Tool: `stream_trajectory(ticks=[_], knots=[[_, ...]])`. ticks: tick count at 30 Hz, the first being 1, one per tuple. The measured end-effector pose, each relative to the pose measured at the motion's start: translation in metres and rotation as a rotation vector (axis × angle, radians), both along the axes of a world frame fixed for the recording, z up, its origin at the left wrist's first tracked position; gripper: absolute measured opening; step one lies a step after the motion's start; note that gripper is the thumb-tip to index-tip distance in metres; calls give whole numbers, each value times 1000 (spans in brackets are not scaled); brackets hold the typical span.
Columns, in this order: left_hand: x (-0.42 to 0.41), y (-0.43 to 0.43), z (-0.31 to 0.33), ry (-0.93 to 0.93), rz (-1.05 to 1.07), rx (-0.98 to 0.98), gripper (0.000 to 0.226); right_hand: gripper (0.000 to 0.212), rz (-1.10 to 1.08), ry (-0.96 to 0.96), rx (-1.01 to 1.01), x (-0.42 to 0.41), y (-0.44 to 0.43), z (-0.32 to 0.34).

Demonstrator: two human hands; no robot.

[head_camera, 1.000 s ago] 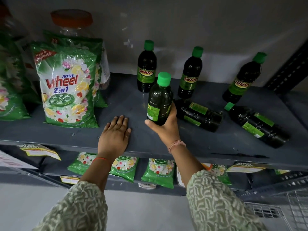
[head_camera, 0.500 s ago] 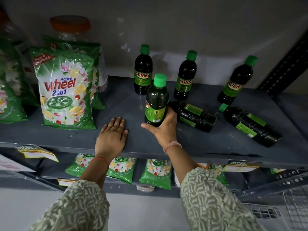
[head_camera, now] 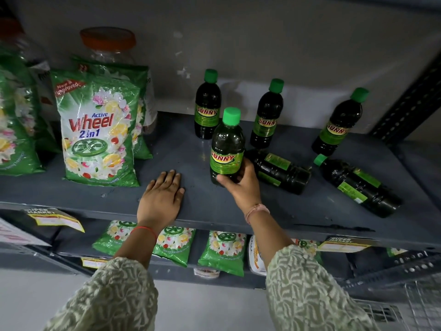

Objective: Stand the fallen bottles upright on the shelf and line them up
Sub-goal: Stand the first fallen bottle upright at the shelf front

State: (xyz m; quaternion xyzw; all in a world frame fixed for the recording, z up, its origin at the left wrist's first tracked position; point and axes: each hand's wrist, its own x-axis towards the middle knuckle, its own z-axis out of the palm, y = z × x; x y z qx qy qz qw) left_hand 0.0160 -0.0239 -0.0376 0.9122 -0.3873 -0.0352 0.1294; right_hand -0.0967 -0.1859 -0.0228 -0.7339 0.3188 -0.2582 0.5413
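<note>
My right hand (head_camera: pixel 243 185) grips the base of a dark green-capped Sunny bottle (head_camera: pixel 226 144), which stands upright on the grey shelf (head_camera: pixel 191 149) with its label facing me. Three more Sunny bottles stand upright at the back: one (head_camera: pixel 207 106) behind the held bottle, one (head_camera: pixel 268 114) to its right, and one (head_camera: pixel 338 123) further right. Two bottles lie on their sides: one (head_camera: pixel 279 170) just right of my right hand, another (head_camera: pixel 358 185) near the shelf's right end. My left hand (head_camera: pixel 162 197) rests flat on the shelf's front, fingers together, holding nothing.
A green Active Wheel detergent bag (head_camera: pixel 97 132) stands on the left of the shelf, with more bags and an orange-lidded jar (head_camera: pixel 107 44) behind. Green sachets (head_camera: pixel 222 252) lie on the lower shelf. A perforated metal upright (head_camera: pixel 410 101) bounds the right side.
The bottle in my right hand has turned so its Sunny label faces me, and it has settled lower onto the shelf. My left hand has stayed in place.
</note>
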Motion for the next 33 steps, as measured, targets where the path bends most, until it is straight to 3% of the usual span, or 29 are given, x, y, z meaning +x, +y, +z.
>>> stream_trajectory(ticks=[2,7,15,22,31,33], knots=[[0,0,-1,-1,-1,1,65,86,-48,58,-99,5,4,-1],[1,0,-1,3,-2,3,65,67,-14,80,-79,2,-3,0],[0,0,-1,7,-1,-18,64,63,17,68,-124,-1,-3,0],[1,0,0,22,1,-21,49,90,-46,39,-62,-17,8,-9],[0,-1,1,18,5,-29,49,90,-69,40,-68,-7,12,-2],[0,0,1,15,2,-30,49,81,-78,64,-87,3,8,1]])
